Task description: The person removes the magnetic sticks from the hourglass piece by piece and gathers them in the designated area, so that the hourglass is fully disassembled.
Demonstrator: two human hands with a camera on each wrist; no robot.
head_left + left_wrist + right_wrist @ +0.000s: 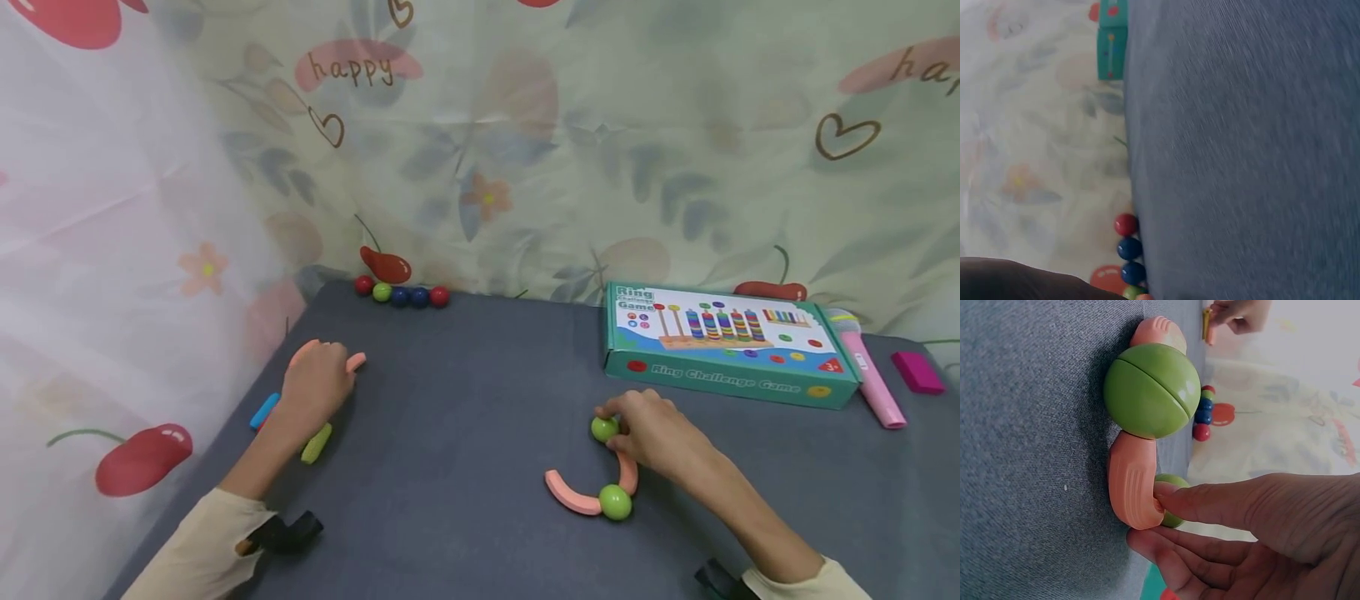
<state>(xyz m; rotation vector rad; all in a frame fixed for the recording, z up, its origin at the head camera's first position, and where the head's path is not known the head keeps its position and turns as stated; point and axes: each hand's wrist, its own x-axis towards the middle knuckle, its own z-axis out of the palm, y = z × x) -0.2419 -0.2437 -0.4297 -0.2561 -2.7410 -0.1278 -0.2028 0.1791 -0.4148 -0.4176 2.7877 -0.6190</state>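
Note:
On the right half of the table, two pink curved rods (573, 494) and two green balls (615, 502) form a bent chain. My right hand (663, 429) grips that chain at its far end. In the right wrist view the thumb (1210, 503) presses where a rod end meets the far green ball (1174, 519), with the fingers on the other side. At the left table edge my left hand (318, 379) is curled over a pink curved rod (356, 362), mostly hidden by the hand. Beside its wrist lie a blue rod (264, 412) and a yellow-green rod (317, 444).
A row of red, green and blue balls (401, 295) lies along the back edge. At the back right sits a green game box (731, 346), with a pink microphone (870, 375) and a magenta block (918, 372) beside it. A patterned cloth (465, 167) hangs behind.

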